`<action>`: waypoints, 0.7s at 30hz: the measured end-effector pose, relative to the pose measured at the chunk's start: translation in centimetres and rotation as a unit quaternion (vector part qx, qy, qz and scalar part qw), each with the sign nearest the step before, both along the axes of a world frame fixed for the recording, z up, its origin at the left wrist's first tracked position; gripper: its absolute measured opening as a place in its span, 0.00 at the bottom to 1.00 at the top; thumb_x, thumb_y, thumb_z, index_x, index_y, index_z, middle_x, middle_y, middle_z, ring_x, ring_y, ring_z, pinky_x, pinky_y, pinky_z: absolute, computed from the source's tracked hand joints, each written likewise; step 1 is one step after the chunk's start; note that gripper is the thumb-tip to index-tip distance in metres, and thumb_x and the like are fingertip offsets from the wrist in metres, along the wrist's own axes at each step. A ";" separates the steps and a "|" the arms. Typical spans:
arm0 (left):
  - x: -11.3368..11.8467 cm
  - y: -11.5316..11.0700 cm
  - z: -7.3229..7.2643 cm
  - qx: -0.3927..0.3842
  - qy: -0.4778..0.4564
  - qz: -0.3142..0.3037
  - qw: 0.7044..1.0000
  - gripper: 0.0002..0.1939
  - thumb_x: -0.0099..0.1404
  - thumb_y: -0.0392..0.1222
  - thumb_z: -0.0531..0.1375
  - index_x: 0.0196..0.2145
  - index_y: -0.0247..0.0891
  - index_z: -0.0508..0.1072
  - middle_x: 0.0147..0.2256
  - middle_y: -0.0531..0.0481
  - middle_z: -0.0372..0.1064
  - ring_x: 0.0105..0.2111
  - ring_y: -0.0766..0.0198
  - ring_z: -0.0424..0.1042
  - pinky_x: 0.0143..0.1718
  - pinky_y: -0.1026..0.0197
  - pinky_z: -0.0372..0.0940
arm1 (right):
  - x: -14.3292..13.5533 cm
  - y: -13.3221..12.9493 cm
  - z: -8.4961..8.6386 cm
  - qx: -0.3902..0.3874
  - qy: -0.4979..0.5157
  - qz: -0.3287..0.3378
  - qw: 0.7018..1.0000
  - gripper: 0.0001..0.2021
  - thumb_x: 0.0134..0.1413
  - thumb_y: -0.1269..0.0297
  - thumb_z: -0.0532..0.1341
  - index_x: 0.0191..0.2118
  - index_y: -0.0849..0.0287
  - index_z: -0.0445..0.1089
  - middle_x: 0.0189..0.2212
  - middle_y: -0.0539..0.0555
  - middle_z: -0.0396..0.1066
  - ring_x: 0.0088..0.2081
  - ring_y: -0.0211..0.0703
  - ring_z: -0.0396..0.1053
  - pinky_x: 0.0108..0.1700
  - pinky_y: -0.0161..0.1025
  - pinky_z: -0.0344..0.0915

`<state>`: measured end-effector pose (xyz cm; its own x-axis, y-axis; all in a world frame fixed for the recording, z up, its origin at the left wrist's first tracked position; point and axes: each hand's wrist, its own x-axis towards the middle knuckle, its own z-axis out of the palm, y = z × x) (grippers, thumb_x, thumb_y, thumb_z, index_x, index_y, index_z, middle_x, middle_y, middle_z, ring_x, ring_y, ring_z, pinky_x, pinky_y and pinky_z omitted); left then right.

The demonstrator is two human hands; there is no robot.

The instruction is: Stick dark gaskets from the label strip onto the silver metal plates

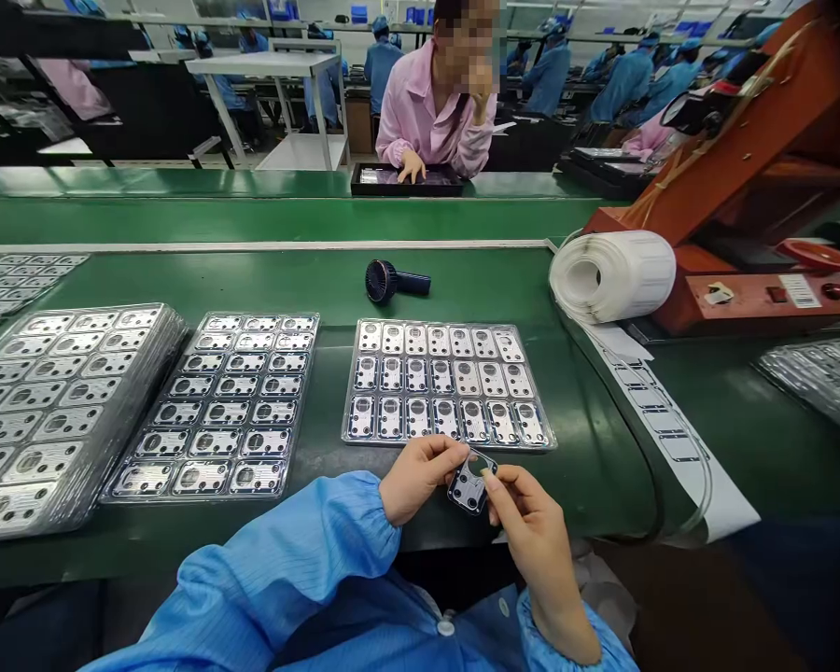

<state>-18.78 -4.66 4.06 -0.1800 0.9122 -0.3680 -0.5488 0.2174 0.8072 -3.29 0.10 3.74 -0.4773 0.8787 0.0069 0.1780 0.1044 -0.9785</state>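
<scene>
Between my two hands is a small dark-rimmed metal plate point(469, 492) with a large round opening and smaller holes, held above the table's near edge. My left hand point(424, 474) pinches its upper left corner between thumb and fingers. At the right edge my right hand point(528, 518) grips it too, thumb on top near the opening. Just beyond lies a clear plastic tray point(449, 446) filled with rows of similar plates. A second filled tray point(194, 497) rests to the left, beside a tall stack of trays point(122, 439).
A small black handheld fan point(396, 282) lies behind the middle tray. To the right are a label roll point(612, 275), its trailing white strip point(679, 439) and an orange machine point(756, 299). Across the green bench a person in pink point(427, 112) touches a black tray point(406, 187).
</scene>
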 end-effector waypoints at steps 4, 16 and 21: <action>0.1 0.0 0.2 0.026 0.065 -0.005 0.998 0.25 0.52 0.60 0.68 0.34 0.33 0.76 0.26 0.53 0.67 0.24 0.72 0.60 0.28 0.66 0.56 | 0.1 0.0 0.0 0.001 -0.002 0.001 1.000 0.15 0.57 0.50 0.62 0.31 0.58 0.70 0.17 0.47 0.62 0.18 0.37 0.62 0.20 0.32 0.60; 0.1 -0.1 0.5 0.036 0.092 -0.032 0.995 0.25 0.51 0.61 0.67 0.26 0.32 0.72 0.25 0.52 0.66 0.22 0.73 0.59 0.26 0.65 0.54 | -1.3 0.3 0.1 -0.007 0.014 -0.020 1.000 0.18 0.57 0.48 0.62 0.26 0.58 0.70 0.17 0.48 0.62 0.20 0.37 0.59 0.21 0.33 0.58; 0.2 -0.2 0.4 0.017 0.027 -0.032 0.999 0.24 0.50 0.58 0.69 0.27 0.32 0.71 0.25 0.52 0.67 0.23 0.73 0.61 0.27 0.66 0.55 | -1.0 0.6 -0.9 -0.084 0.052 -0.003 0.995 0.19 0.56 0.46 0.62 0.26 0.58 0.70 0.18 0.47 0.62 0.19 0.37 0.58 0.20 0.33 0.57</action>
